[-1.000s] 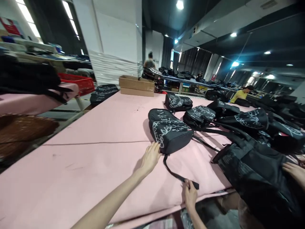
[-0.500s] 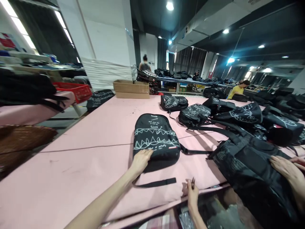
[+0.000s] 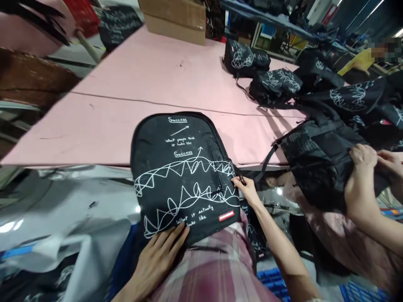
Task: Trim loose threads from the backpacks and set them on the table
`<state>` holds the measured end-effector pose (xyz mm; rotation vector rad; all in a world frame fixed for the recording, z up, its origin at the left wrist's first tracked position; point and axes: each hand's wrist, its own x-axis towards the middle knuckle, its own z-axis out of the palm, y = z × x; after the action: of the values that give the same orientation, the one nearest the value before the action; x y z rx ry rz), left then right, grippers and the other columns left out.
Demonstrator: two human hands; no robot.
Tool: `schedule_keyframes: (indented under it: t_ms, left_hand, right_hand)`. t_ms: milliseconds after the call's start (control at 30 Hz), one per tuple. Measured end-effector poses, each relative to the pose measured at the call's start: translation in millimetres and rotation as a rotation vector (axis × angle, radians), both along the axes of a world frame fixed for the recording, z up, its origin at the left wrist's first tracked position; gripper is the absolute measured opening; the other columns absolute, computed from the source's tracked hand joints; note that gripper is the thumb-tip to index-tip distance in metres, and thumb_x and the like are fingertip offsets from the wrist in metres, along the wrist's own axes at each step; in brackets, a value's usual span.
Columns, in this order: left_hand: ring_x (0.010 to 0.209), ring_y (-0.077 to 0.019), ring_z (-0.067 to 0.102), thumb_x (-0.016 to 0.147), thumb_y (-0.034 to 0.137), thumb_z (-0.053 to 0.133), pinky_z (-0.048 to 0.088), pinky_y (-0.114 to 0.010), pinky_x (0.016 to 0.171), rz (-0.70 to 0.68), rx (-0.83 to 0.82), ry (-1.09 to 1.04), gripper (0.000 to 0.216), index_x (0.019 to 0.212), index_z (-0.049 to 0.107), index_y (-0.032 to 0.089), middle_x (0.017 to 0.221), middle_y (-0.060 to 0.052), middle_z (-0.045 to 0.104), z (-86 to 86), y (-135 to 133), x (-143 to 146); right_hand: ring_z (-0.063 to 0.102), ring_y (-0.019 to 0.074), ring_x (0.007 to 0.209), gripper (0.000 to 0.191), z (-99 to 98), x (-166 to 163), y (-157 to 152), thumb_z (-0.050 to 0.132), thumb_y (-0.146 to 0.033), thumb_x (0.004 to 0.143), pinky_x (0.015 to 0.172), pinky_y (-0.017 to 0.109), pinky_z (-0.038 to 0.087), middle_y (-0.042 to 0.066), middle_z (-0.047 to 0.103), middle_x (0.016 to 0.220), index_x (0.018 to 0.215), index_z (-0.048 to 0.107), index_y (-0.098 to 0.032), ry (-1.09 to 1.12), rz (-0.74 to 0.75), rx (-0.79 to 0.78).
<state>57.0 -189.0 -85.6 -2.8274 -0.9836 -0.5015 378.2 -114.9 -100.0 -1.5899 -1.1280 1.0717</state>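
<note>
A black backpack (image 3: 182, 172) with white scribble lines and the word "Success" lies face up, half over the front edge of the pink table (image 3: 126, 121) and onto my lap. My left hand (image 3: 160, 256) rests flat on the bag's bottom edge with its fingers stretched out. My right hand (image 3: 248, 191) is at the bag's right side, pinched on a small dark pair of snips (image 3: 242, 180) whose tip touches the side seam.
A co-worker's two hands (image 3: 365, 161) grip another black backpack (image 3: 317, 155) at the right. Several more printed backpacks (image 3: 273, 86) lie across the far right of the table. A cardboard box (image 3: 176, 16) stands at the far end. Grey plastic sheeting (image 3: 59, 209) hangs below the table edge on the left.
The backpack has been pulled toward me, from the table top to over its edge and onto my lap. The view has tilted down. My right hand has risen to the bag's right side.
</note>
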Motion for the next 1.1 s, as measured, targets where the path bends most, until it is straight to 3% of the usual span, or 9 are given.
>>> schedule_keyframes:
  t_ms: [133, 367, 467, 533, 667, 767, 867, 967, 1100]
  left_hand:
    - [0.095, -0.0206, 0.057, 0.081, 0.009, 0.038, 0.04, -0.032, 0.082, 0.016, -0.058, -0.019, 0.041, 0.114, 0.06, 0.019, 0.114, -0.009, 0.063, -16.1, -20.8, 1.2]
    - [0.098, -0.0218, 0.055, 0.079, 0.01, 0.04, 0.04, -0.033, 0.082, -0.054, -0.059, 0.01, 0.043, 0.118, 0.057, 0.019, 0.118, -0.009, 0.06, -27.5, -16.8, -5.1]
    - [0.097, -0.0218, 0.054, 0.079, 0.011, 0.04, 0.04, -0.033, 0.082, -0.044, -0.051, 0.004, 0.043, 0.117, 0.057, 0.019, 0.116, -0.008, 0.06, -29.3, -18.0, -4.9]
    - [0.097, -0.0213, 0.054, 0.079, 0.011, 0.04, 0.04, -0.032, 0.081, -0.022, -0.048, -0.008, 0.043, 0.117, 0.058, 0.02, 0.116, -0.007, 0.06, -30.5, -19.0, -4.5]
    - [0.099, -0.0189, 0.053, 0.08, 0.012, 0.04, 0.04, -0.029, 0.082, 0.001, -0.063, -0.004, 0.044, 0.12, 0.055, 0.024, 0.118, -0.004, 0.06, -31.5, -18.4, -7.0]
    - [0.098, -0.0169, 0.053, 0.083, 0.019, 0.043, 0.041, -0.026, 0.081, 0.005, -0.059, -0.008, 0.041, 0.122, 0.053, 0.025, 0.118, -0.001, 0.061, -30.4, -17.4, -11.1]
    - [0.096, -0.0159, 0.055, 0.083, 0.019, 0.043, 0.045, -0.024, 0.079, -0.005, -0.07, -0.043, 0.039, 0.12, 0.054, 0.027, 0.115, 0.0, 0.062, -28.9, -15.5, -16.3]
    - [0.093, -0.0145, 0.057, 0.078, 0.011, 0.047, 0.048, -0.021, 0.077, -0.036, -0.226, -0.053, 0.044, 0.116, 0.056, 0.032, 0.112, 0.004, 0.064, -23.5, -3.3, -15.8]
    - [0.085, -0.0147, 0.06, 0.079, 0.023, 0.056, 0.051, -0.021, 0.072, -0.053, -0.42, -0.104, 0.03, 0.108, 0.06, 0.028, 0.099, 0.002, 0.067, -3.3, 43.3, 26.1]
  right_hand:
    - [0.056, 0.0136, 0.066, 0.024, -8.6, 4.0, -39.0, 0.06, -0.036, 0.074, 0.064, 0.025, 0.044, 0.001, 0.064, 0.071, 0.083, 0.068, -0.015, -0.016, 0.005, -0.035]
    - [0.06, 0.0175, 0.079, 0.02, 2.5, 1.0, -76.1, 0.06, -0.034, 0.077, 0.075, 0.029, 0.046, 0.004, 0.066, 0.083, 0.085, 0.067, -0.017, -0.126, 0.02, 0.003]
    - [0.058, 0.0178, 0.091, 0.03, 16.0, -18.7, -64.5, 0.064, -0.032, 0.077, 0.079, 0.028, 0.044, 0.005, 0.06, 0.106, 0.105, 0.063, -0.022, -0.482, 0.222, 0.121]
    - [0.059, 0.0169, 0.086, 0.037, 24.1, -34.4, -48.3, 0.062, -0.031, 0.08, 0.069, 0.026, 0.045, 0.006, 0.052, 0.122, 0.116, 0.057, -0.026, -0.803, 0.43, 0.163]
    - [0.058, 0.0129, 0.067, 0.023, 29.6, -53.0, -16.0, 0.045, -0.015, 0.086, 0.055, 0.023, 0.039, 0.007, 0.055, 0.113, 0.102, 0.061, -0.02, -1.123, 0.666, 0.141]
    - [0.057, 0.0131, 0.067, 0.024, 24.9, -50.8, -12.0, 0.043, -0.007, 0.081, 0.058, 0.022, 0.039, 0.005, 0.059, 0.097, 0.095, 0.06, -0.018, -0.997, 0.675, 0.172]
    - [0.058, 0.014, 0.075, 0.022, 18.0, -42.6, -30.1, 0.046, -0.007, 0.079, 0.066, 0.022, 0.042, 0.002, 0.06, 0.086, 0.091, 0.06, -0.019, -0.61, 0.563, 0.225]
    - [0.059, 0.0151, 0.079, 0.013, 12.8, -36.3, -54.6, 0.052, -0.015, 0.079, 0.07, 0.024, 0.045, 0.003, 0.062, 0.084, 0.084, 0.063, -0.019, -0.295, 0.43, 0.224]
    - [0.061, 0.0171, 0.076, 0.012, 8.1, -26.1, -50.5, 0.06, -0.025, 0.076, 0.069, 0.028, 0.047, 0.004, 0.066, 0.084, 0.084, 0.068, -0.02, -0.11, 0.334, 0.071]
